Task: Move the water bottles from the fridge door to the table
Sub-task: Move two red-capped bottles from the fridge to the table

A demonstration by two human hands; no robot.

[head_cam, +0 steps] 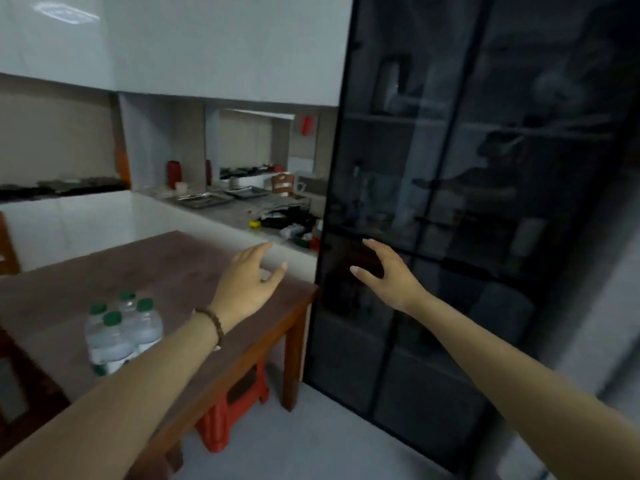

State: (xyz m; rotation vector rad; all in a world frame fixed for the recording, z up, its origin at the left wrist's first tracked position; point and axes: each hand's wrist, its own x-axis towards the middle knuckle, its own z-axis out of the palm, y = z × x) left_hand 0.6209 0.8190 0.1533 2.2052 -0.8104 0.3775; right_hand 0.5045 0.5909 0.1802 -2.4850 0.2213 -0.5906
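Several clear water bottles with green caps [121, 336] stand close together on the brown wooden table [173, 268], near its front left. My left hand [251, 277] hovers over the table's right end, fingers relaxed and holding nothing. My right hand [384, 271] reaches out in front of the tall dark glass-fronted unit [467, 209], thumb and fingers spread, holding nothing. Whether it touches the glass I cannot tell. The unit's doors are shut; shelves and dim shapes show through the glass.
A red plastic stool [235, 407] stands under the table's right end. Behind the table runs a white counter [86, 216], then a grey worktop [249, 209] with metal trays and clutter. White wall cupboards hang above. Wooden chair parts show at the far left.
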